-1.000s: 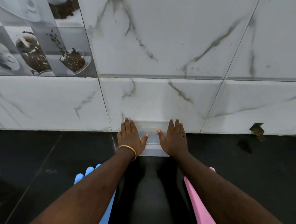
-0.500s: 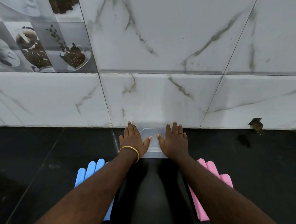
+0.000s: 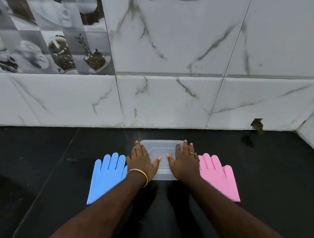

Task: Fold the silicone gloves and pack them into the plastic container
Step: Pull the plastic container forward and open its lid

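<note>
A clear plastic container [image 3: 163, 146] with its lid on stands on the black counter, a short way out from the wall. My left hand [image 3: 141, 159] lies flat on the lid's left side, and my right hand [image 3: 182, 161] lies flat on its right side, fingers straight. A blue silicone glove [image 3: 107, 174] is spread flat on the counter left of the container, partly under my left forearm. A pink silicone glove [image 3: 218, 176] is spread flat to the right, fingers pointing toward the wall.
The black counter [image 3: 41, 167] ends at a white marble-tiled wall [image 3: 171, 101]. A chipped hole [image 3: 257, 125] sits at the wall's base on the right. A side wall [image 3: 313, 130] closes the counter's far right corner.
The container and both hands have come toward me, away from the wall. Both gloves show far more fully as the view shifts.
</note>
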